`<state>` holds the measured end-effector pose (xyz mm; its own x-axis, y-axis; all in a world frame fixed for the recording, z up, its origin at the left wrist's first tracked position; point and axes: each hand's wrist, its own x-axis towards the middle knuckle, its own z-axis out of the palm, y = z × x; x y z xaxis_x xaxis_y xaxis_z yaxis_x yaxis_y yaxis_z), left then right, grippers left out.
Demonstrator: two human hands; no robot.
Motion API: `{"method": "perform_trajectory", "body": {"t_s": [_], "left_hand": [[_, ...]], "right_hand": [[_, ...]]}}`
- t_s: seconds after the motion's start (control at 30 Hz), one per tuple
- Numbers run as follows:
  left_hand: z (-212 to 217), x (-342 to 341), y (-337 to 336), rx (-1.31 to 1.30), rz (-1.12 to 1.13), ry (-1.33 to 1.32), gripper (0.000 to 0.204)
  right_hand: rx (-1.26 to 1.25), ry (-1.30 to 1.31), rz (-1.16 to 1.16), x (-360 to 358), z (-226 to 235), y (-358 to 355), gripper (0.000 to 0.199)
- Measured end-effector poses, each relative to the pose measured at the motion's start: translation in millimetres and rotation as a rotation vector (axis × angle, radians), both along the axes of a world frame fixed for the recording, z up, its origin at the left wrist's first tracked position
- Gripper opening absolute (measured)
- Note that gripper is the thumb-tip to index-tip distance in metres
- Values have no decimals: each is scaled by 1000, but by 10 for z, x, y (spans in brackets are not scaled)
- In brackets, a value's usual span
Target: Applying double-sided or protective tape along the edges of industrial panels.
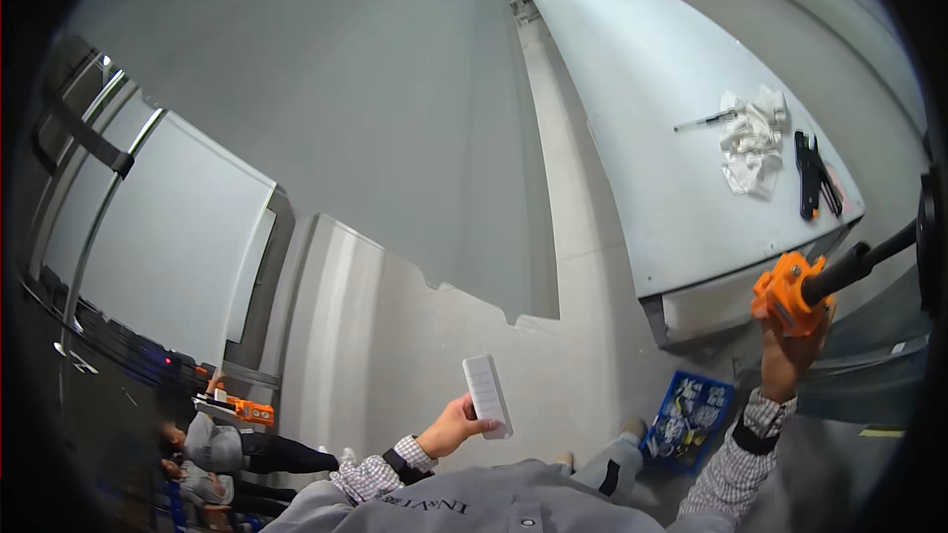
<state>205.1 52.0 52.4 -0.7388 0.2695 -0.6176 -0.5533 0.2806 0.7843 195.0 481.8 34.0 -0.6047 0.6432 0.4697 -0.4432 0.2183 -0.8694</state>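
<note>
Low in the middle, my left hand point(452, 426) is closed on a slim white rectangular block point(487, 395) with faint lines on its face, thumb across its lower end. What the block is I cannot make out. At the right, my right hand point(787, 360) is raised and wrapped round an orange hoist pendant point(787, 288). A thick black cable sleeve point(839, 274) runs from the pendant toward the right edge. The pendant is beside the near corner of a long pale table point(642, 109); its button side is hard to see.
A huge grey panel point(346, 89) fills the upper left. On the table lie crumpled white cloth point(753, 148), a pen point(701, 122) and a black hand tool point(810, 178). A blue crate point(647, 449) of small parts stands by my feet. Two people point(212, 444) are at lower left, near another orange pendant point(252, 411).
</note>
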Motion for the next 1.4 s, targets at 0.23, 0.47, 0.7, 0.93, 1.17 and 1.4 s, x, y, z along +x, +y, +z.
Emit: {"method": "perform_trajectory", "body": {"t_s": [0.23,0.47,0.7,0.93,1.17,1.4], "left_hand": [[-97,94,-21,-96,76,17,36],[-145,141,91,-97,92,-41,36],[-225,20,245,-36,72,-86,36],[-258,90,190,-10,87,-58,37],[-364,165,23,112,185,37,39],[-418,301,-91,125,329,97,39]], "right_hand": [[133,-58,-188,44,-173,77,72],[129,-134,-157,4,-216,25,68],[149,-160,-177,-12,-64,24,66],[-733,66,477,-77,-102,-83,70],[270,-23,536,-551,52,-1368,63],[229,-2,692,-813,-141,-1778,66]]}}
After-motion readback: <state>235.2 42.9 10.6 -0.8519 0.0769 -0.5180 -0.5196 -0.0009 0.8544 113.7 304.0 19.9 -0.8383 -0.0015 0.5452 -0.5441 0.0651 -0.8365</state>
